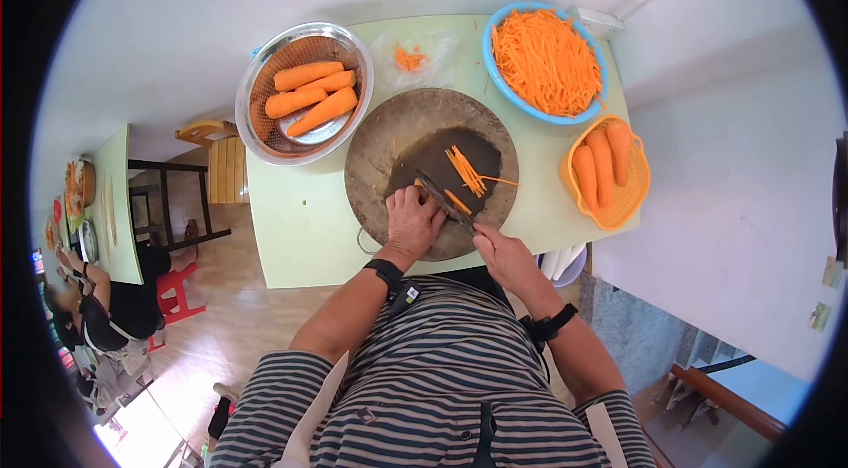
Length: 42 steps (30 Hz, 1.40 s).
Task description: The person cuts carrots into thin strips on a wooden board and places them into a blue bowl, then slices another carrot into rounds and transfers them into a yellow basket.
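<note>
My right hand (502,258) is closed round the handle of a kitchen knife (435,189), whose dark blade slants across a round wooden chopping board (371,128). Beside the blade, my left hand (415,216) presses down with curled fingers on a carrot piece (419,183), mostly hidden under the fingertips. A cut strip of carrot (457,202) lies along the blade's far side. Farther up the board's dark wet patch rests a small pile of carrot shreds (465,171), one shred pointing off to the right.
A metal bowl (364,70) with several carrots stands at back left. At back right is a blue basin (491,66) heaped with shredded carrot; a yellow basket (629,203) below it holds three carrots. Carrot scraps lie on a plastic bag (437,57). Another person (124,313) sits far left.
</note>
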Available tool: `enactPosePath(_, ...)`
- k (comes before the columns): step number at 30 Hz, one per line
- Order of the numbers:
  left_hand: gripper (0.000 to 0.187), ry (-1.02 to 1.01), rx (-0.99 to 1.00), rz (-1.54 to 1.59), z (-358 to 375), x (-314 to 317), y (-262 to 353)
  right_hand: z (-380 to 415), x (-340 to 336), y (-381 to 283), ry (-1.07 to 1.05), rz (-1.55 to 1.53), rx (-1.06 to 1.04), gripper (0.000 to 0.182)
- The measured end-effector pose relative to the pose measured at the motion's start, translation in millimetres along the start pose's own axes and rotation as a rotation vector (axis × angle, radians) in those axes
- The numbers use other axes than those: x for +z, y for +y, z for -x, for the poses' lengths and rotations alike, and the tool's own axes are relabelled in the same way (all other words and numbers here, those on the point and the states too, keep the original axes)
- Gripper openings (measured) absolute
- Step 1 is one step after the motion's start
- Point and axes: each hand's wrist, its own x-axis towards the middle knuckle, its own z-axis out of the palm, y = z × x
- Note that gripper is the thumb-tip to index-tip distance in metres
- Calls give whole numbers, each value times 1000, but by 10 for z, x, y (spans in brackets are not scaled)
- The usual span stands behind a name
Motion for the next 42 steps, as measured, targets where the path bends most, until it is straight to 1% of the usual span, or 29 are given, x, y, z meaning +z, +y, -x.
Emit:
enactPosePath(2,21,-97,-9,-76,6,-23,-14,71,-35,-62,-42,20,-20,42)
enactPosePath(6,22,-81,-10,-67,6,-14,-10,69,-23,-117,-31,38,-16,43)
enactPosePath(9,22,-78,-19,-60,5,-10,0,-55,-11,-190,-80,94,30,42)
enactPosePath(12,20,-99,-29,-85,8,-9,0,-253,70,-155,-33,102,-21,41)
enactPosePath(14,22,-14,10,-14,4,43,-21,-357,118,-80,25,-37,-76,41)
enactPosePath(15,22,-13,12,-14,-7,35,-5,-341,92,-97,27,-37,-77,41)
enactPosePath(17,17,24,-14,-14,-9,12,26,-279,13,-125,36,-95,-21,42)
enactPosePath(21,18,6,-11,-2,-8,-18,15,-50,-25,-36,-22,-51,-19,42)
enactPosePath(23,18,-82,-12,-54,4,-42,1,38,-20,-11,-59,-4,-21,42)
enactPosePath(27,19,-47,-11,-19,-8,-24,-1,49,-31,-59,-48,-33,9,43)
enactPosePath(30,19,-48,0,-31,-7,-25,9,-65,-8,-167,-59,10,27,42)
enactPosePath(33,20,-59,-7,-60,-3,-23,12,-259,75,-137,-13,34,-31,41)
enactPosePath(35,19,14,-2,-10,-13,-4,24,-348,94,-91,1,-32,-37,41)
enactPosePath(38,18,71,6,-11,-13,8,37,-264,2,-106,29,-97,-21,42)
enactPosePath(42,19,13,-11,-5,-7,-13,13,-56,-26,-3,-13,-78,-58,42)
